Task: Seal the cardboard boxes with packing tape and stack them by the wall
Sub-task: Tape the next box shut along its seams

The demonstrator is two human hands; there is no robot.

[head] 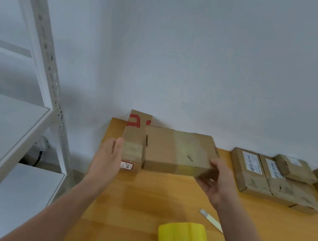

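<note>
A taped cardboard box [178,151] is held at the far side of the wooden table [137,212], close to the wall. My right hand [217,179] grips its right front corner. A narrower box with red print [135,137] lies just left of it by the wall. My left hand [109,154] is open, fingers straight, its thumb against that narrow box's left side. A yellow roll of packing tape [181,239] stands on edge near the table's front.
Several more cardboard boxes [271,178] with white labels sit along the wall at the right. A pale utility knife [211,220] lies on the table right of the tape. A white metal shelf rack [4,125] stands to the left of the table.
</note>
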